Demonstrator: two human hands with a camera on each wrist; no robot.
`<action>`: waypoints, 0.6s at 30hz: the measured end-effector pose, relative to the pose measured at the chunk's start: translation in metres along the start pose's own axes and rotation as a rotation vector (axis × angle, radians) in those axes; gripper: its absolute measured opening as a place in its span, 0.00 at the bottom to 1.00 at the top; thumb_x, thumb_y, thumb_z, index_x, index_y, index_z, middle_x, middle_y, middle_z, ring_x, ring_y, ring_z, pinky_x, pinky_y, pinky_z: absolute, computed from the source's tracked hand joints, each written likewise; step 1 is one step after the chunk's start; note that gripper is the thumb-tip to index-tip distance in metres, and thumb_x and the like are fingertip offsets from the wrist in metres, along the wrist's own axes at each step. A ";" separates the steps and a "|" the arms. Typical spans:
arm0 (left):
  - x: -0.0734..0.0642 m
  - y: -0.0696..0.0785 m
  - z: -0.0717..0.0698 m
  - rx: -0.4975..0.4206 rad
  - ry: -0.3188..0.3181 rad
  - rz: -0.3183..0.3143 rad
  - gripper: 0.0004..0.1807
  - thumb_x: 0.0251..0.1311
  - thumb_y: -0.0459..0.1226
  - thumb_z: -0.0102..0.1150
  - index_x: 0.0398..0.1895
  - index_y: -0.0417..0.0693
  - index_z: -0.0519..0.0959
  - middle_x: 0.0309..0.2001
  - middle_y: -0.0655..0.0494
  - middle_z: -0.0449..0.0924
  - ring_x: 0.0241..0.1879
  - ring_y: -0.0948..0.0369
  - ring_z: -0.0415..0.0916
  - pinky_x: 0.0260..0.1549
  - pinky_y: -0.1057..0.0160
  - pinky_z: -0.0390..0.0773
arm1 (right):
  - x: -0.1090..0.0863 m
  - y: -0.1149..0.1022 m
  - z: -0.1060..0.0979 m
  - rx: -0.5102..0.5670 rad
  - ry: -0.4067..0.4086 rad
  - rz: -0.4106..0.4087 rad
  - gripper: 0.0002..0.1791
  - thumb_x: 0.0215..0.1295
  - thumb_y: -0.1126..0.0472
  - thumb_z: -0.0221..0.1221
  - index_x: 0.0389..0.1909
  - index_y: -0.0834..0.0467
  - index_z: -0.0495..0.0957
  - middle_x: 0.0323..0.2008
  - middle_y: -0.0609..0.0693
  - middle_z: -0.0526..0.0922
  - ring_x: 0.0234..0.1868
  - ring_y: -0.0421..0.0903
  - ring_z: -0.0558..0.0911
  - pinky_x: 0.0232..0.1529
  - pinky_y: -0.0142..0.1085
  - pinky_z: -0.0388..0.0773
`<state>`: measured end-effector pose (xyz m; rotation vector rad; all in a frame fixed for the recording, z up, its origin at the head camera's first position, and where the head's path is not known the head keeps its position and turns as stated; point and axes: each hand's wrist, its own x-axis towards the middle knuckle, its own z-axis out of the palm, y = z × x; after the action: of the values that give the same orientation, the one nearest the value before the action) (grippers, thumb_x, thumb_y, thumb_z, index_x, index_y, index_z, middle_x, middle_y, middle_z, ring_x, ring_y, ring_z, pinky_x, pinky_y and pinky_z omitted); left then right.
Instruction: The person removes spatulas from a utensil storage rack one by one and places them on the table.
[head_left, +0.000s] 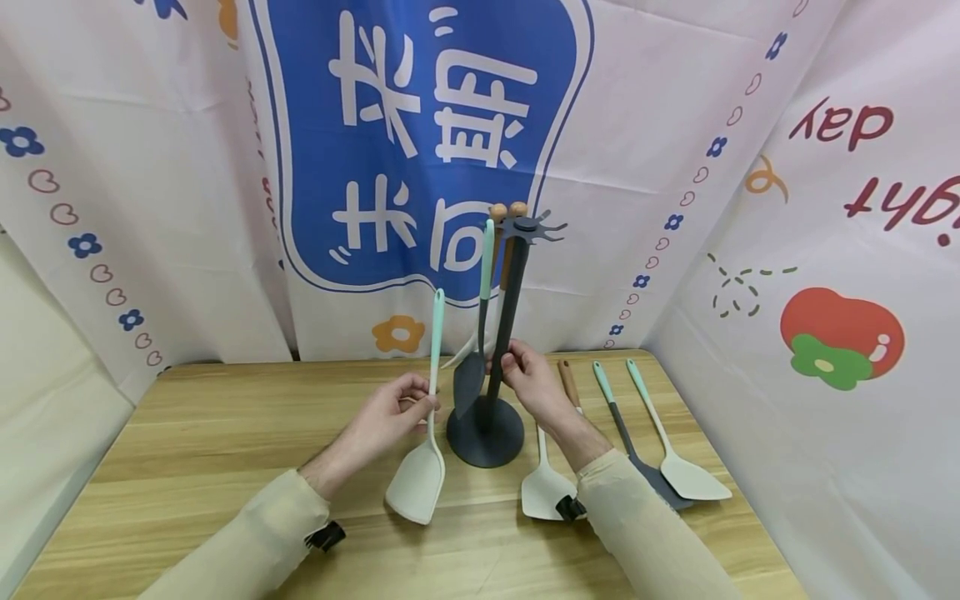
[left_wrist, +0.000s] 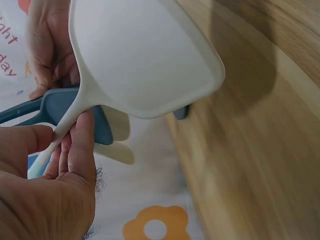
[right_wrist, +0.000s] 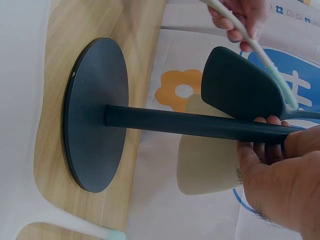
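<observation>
My left hand (head_left: 393, 408) pinches a white turner (head_left: 417, 483) with a mint handle, its blade hanging down left of the stand. In the left wrist view, thumb and fingers meet on the neck of that turner (left_wrist: 145, 55). My right hand (head_left: 536, 379) grips the pole of a dark utensil stand (head_left: 512, 308), fingers curled round it in the right wrist view. From the stand's hooked top hangs a dark turner (head_left: 468, 382) with a mint handle. Behind it hang utensils with wooden handles; cream blades (right_wrist: 207, 167) show in the right wrist view.
Right of the stand, a white turner (head_left: 546, 492) with a wooden handle lies partly under my right arm. Beside it lie a dark turner (head_left: 622, 433) and another white turner (head_left: 693, 479), both mint-handled. A printed cloth (head_left: 615, 75) hangs behind the wooden table (head_left: 225, 433).
</observation>
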<state>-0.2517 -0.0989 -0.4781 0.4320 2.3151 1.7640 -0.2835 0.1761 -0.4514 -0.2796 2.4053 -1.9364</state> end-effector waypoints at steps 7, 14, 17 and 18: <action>0.003 -0.011 0.001 0.032 0.012 -0.080 0.13 0.89 0.35 0.60 0.63 0.33 0.80 0.54 0.38 0.90 0.53 0.49 0.95 0.51 0.53 1.00 | 0.000 -0.001 -0.001 -0.023 -0.003 -0.001 0.17 0.96 0.64 0.50 0.66 0.71 0.81 0.57 0.66 0.89 0.65 0.56 0.91 0.82 0.57 0.84; 0.005 -0.018 0.003 0.083 0.005 -0.116 0.13 0.88 0.34 0.61 0.62 0.32 0.81 0.51 0.37 0.90 0.41 0.60 0.91 0.43 0.60 0.99 | 0.000 0.000 0.000 -0.026 0.007 -0.001 0.17 0.95 0.64 0.51 0.65 0.72 0.81 0.57 0.67 0.89 0.64 0.55 0.92 0.82 0.58 0.84; 0.006 -0.021 0.004 0.089 -0.007 -0.123 0.11 0.87 0.33 0.62 0.59 0.32 0.81 0.49 0.38 0.90 0.38 0.61 0.90 0.41 0.60 0.98 | 0.001 0.000 0.000 -0.019 0.013 0.001 0.16 0.95 0.64 0.52 0.64 0.72 0.82 0.56 0.66 0.89 0.63 0.54 0.92 0.82 0.58 0.85; 0.007 -0.021 0.004 0.092 -0.012 -0.121 0.10 0.87 0.33 0.62 0.59 0.32 0.81 0.48 0.38 0.90 0.38 0.62 0.90 0.40 0.60 0.98 | 0.001 0.000 0.000 -0.020 0.015 -0.001 0.16 0.94 0.64 0.52 0.63 0.72 0.82 0.56 0.66 0.89 0.63 0.54 0.92 0.82 0.58 0.85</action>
<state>-0.2589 -0.0982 -0.4997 0.3084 2.3680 1.6006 -0.2843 0.1758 -0.4517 -0.2679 2.4356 -1.9220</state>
